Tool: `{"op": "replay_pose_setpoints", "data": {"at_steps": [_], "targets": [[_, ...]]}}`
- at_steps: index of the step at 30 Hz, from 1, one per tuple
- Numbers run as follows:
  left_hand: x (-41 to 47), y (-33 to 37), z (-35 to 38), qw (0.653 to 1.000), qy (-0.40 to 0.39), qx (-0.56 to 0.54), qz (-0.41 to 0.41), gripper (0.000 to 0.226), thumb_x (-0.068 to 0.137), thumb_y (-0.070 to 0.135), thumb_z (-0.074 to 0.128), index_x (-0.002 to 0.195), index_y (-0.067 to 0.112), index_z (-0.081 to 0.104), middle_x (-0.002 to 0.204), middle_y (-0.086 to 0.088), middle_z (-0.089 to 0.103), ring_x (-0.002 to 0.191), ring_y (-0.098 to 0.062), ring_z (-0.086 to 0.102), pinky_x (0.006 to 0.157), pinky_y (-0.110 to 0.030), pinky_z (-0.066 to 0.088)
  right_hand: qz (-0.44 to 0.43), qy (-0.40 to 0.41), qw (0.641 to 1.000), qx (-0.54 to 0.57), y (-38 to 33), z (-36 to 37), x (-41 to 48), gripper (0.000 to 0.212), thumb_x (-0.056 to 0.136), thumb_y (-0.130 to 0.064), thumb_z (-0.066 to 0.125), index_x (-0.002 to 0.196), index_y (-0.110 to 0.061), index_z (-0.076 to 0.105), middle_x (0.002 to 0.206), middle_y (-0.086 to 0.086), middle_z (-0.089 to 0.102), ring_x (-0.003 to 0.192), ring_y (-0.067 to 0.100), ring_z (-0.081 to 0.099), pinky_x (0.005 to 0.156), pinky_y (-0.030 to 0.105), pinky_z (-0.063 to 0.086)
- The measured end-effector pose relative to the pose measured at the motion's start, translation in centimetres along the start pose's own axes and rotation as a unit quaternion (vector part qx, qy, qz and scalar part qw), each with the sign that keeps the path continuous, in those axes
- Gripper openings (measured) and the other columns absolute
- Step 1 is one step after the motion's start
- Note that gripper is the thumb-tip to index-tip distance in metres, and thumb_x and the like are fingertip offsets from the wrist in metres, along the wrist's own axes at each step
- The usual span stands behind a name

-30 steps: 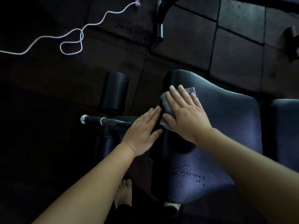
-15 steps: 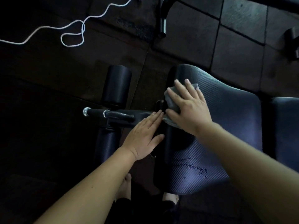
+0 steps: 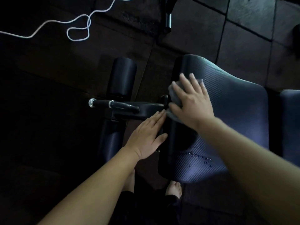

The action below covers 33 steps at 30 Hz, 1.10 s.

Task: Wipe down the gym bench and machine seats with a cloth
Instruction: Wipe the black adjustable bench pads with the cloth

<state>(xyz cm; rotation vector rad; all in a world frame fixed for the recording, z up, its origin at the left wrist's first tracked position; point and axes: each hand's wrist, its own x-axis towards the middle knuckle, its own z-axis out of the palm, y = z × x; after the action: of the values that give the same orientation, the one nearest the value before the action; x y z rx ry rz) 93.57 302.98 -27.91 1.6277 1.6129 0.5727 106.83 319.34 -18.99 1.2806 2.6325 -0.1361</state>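
A dark ribbed seat pad [image 3: 230, 111] fills the right half of the view, with a patch of small droplets near its front. My right hand [image 3: 191, 101] lies flat with spread fingers on a grey cloth [image 3: 174, 93], pressing it onto the pad's left edge. Most of the cloth is hidden under the hand. My left hand [image 3: 147, 137] rests with straight fingers against the pad's left side, just below the cloth. A second pad [image 3: 290, 120] shows at the right edge.
A black metal bar with a chrome end [image 3: 113, 105] sticks out left of the seat, between two black foam rollers [image 3: 122, 77]. A white cord [image 3: 78, 28] lies looped on the dark rubber floor tiles. My bare feet [image 3: 173, 189] stand below the seat.
My right hand has slid the cloth a little farther up along the seat's left edge. My left hand stays against the pad's side.
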Motion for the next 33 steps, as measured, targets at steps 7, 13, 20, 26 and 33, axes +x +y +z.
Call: {"op": "replay_pose_setpoints", "data": {"at_steps": [7, 13, 20, 26, 33], "targets": [[-2.2, -0.2, 1.0, 1.0, -0.004, 0.023, 0.011, 0.074, 0.105, 0.057, 0.031, 0.167, 0.026, 0.005, 0.175, 0.007, 0.008, 0.16, -0.007, 0.003, 0.13, -0.033, 0.013, 0.071, 0.014, 0.997, 0.016, -1.9, -0.1, 1.1, 0.082, 0.091, -0.055, 0.055, 0.162, -0.025, 0.027, 0.173, 0.005, 0.008, 0.159, 0.029, -0.002, 0.128, 0.053, 0.002], [-3.7, -0.1, 1.9, 1.0, -0.005, 0.012, 0.0, 0.075, 0.105, 0.056, 0.034, 0.167, 0.026, 0.006, 0.174, 0.008, 0.009, 0.16, -0.006, 0.005, 0.129, -0.035, 0.015, -0.011, -0.002, 1.0, 0.0, -2.6, 1.3, -5.7, 0.078, 0.091, -0.06, 0.044, 0.16, -0.025, 0.035, 0.172, 0.003, 0.015, 0.159, 0.028, 0.003, 0.128, 0.053, 0.006], [-5.0, 0.2, 2.4, 1.0, -0.014, 0.018, 0.005, 0.075, 0.104, 0.056, 0.033, 0.167, 0.027, 0.003, 0.175, 0.007, 0.007, 0.16, -0.007, 0.002, 0.13, -0.034, 0.013, 0.057, 0.014, 0.998, 0.011, -3.5, 0.8, -2.5, 0.081, 0.092, -0.054, 0.055, 0.162, -0.023, 0.028, 0.173, 0.005, 0.009, 0.159, 0.029, -0.003, 0.128, 0.053, 0.002], [-6.0, 0.0, 2.9, 1.0, -0.019, 0.016, 0.003, 0.077, 0.102, 0.057, 0.034, 0.167, 0.028, 0.004, 0.174, 0.012, 0.005, 0.16, -0.005, 0.001, 0.13, -0.038, 0.016, -0.008, 0.002, 1.0, 0.005, -4.5, 2.8, -11.6, 0.08, 0.09, -0.061, 0.045, 0.16, -0.023, 0.034, 0.172, 0.002, 0.014, 0.16, 0.026, 0.003, 0.128, 0.053, 0.009], [-7.4, 0.3, 3.4, 1.0, -0.019, 0.016, 0.005, 0.076, 0.104, 0.051, 0.039, 0.166, 0.026, 0.004, 0.174, 0.01, 0.005, 0.159, -0.002, -0.002, 0.13, -0.031, 0.01, 0.055, 0.025, 0.998, 0.01, -4.0, 2.3, -6.2, 0.08, 0.093, -0.054, 0.053, 0.162, -0.023, 0.029, 0.173, 0.005, 0.011, 0.159, 0.029, 0.0, 0.128, 0.053, 0.006]]}}
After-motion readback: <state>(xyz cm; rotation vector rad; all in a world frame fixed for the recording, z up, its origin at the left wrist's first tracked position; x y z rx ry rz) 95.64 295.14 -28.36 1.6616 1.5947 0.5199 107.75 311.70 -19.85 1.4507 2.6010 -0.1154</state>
